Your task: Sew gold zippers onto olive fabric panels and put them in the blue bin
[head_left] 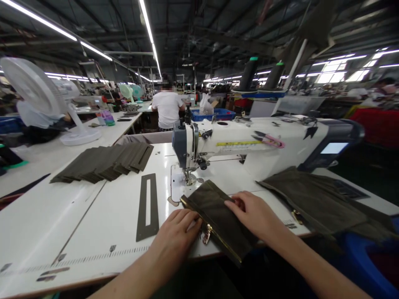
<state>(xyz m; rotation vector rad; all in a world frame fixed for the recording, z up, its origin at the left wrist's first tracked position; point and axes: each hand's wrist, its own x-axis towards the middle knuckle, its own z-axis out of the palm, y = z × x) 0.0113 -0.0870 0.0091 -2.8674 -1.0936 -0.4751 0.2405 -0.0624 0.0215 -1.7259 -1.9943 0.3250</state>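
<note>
A folded olive-green fabric piece (pixel 215 220) with a brass zipper along its left edge lies at the front of the white sewing table (pixel 93 232), its near end hanging past the table edge. My left hand (pixel 176 230) presses on its zipper side, close to the metal zipper pull. My right hand (pixel 252 214) holds the upper right side of the same piece, fingers on top of the cloth. The industrial sewing machine (pixel 199 145) stands just beyond, its presser foot (pixel 189 178) a short way from the fabric.
A stack of olive fabric strips (pixel 102 162) and a slotted olive template (pixel 147 207) lie left on the table. A pile of olive zippered fabric (pixel 311 203) lies right. Pink-handled snips (pixel 268 140) rest on the machine. A co-worker (pixel 167 110) sits beyond, with a white fan (pixel 34 87) at left.
</note>
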